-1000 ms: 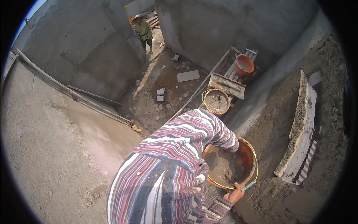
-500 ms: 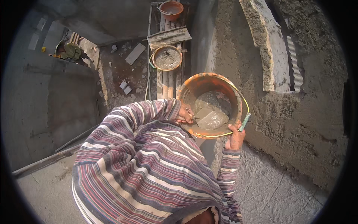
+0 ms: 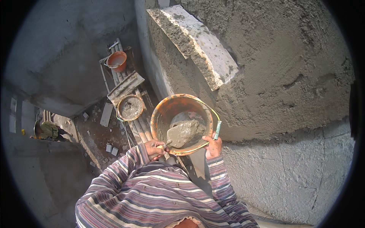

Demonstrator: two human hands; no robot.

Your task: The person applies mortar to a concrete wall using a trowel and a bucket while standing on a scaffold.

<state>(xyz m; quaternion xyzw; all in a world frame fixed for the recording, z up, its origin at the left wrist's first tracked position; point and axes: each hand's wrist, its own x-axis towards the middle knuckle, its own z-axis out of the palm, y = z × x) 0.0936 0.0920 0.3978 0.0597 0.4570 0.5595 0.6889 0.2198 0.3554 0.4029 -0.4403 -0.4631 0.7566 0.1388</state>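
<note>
An orange bucket [image 3: 155, 121], smeared with grey mortar, is tilted in front of my body. My right hand [image 3: 214, 147] grips its rim at the near right, beside the green grip of the bucket's yellow handle [image 3: 217, 130]. At the near left rim, my left hand [image 3: 153, 149] is closed around the handle of a trowel. A heap of wet mortar [image 3: 184, 133] lies over the trowel's blade inside the bucket, hiding most of the blade. More mortar shows at the bottom of the bucket.
A second mortar bucket [image 3: 130, 108], a mortar-stained board [image 3: 126, 88] and a smaller orange bucket [image 3: 116, 62] stand on a pole scaffold. A plastered wall [image 3: 277, 95] rises at right, with a mortar-edged slab [image 3: 203, 45] against it. Another person [image 3: 48, 130] is below at far left.
My view has swung toward the wall on the right. The trowel has come up with a heap of mortar on its blade; my right hand keeps its hold on the rim.
</note>
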